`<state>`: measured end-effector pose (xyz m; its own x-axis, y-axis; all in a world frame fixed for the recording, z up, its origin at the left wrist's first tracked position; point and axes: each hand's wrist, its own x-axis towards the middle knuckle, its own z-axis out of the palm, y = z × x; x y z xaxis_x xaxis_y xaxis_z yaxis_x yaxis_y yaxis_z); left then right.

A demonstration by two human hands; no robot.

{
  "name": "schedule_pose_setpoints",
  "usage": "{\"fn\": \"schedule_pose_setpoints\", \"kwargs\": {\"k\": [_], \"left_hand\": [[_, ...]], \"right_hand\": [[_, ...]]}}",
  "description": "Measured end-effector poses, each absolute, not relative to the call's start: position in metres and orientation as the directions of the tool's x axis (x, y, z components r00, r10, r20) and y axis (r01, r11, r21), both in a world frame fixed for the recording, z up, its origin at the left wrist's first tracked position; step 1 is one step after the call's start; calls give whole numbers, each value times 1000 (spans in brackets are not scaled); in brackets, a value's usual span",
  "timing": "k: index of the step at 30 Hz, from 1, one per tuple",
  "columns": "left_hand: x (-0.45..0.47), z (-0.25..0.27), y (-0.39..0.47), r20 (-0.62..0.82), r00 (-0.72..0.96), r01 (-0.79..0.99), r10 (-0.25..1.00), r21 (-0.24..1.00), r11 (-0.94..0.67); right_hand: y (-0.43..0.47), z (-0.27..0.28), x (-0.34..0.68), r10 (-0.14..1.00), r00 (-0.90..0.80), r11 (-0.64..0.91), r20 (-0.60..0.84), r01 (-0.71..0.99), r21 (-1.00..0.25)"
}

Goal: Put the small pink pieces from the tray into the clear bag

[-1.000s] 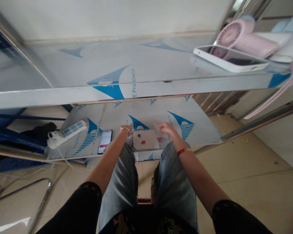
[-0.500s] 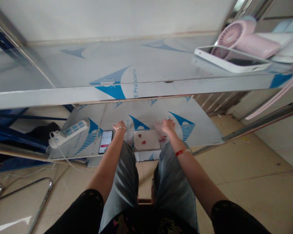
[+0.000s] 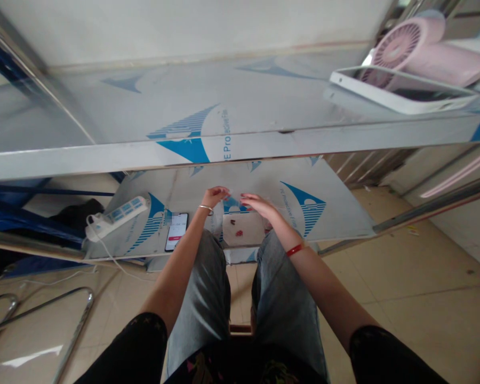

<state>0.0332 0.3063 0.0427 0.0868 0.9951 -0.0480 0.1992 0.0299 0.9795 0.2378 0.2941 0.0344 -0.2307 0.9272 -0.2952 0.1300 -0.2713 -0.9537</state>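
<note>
My left hand (image 3: 216,196) hovers above the lower shelf, just beyond the left back corner of a flat white sheet or pad (image 3: 250,228). Its fingers point right, loosely bent and apart, with nothing visible in them. Facing it, my right hand (image 3: 257,204) stretches its fingers left over the pad's back right corner and holds nothing that I can see. On the pad lie a small red piece (image 3: 239,233) and a small dark piece (image 3: 232,222), both too small to name. A clear bag with red stripes, seen earlier, is mostly hidden behind my right hand.
A phone (image 3: 177,231) lies left of my left forearm, and a white power strip (image 3: 124,214) with a cable sits farther left. Above, the upper shelf's edge (image 3: 256,143) crosses the view. A pink handheld fan (image 3: 428,56) and a white-framed object (image 3: 388,96) rest on it.
Both hands have moved inward toward each other, above the back of the pad. My right hand has left the striped bag. The view has shifted slightly.
</note>
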Motion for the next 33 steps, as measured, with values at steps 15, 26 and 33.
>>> {"fn": "schedule_pose_setpoints", "kwargs": {"k": [15,26,33], "left_hand": [[35,50,308,-50,-111,209,993,975,73],[40,49,305,244,-276,447,930,889,-101],[55,44,300,113,161,310,980,937,-159]], "right_hand": [[294,44,240,930,-278,-259,-238,-38,-965],[294,44,235,979,-104,-174,-176,31,-984],[294,44,230,990,3,-139,-139,57,-989]]}}
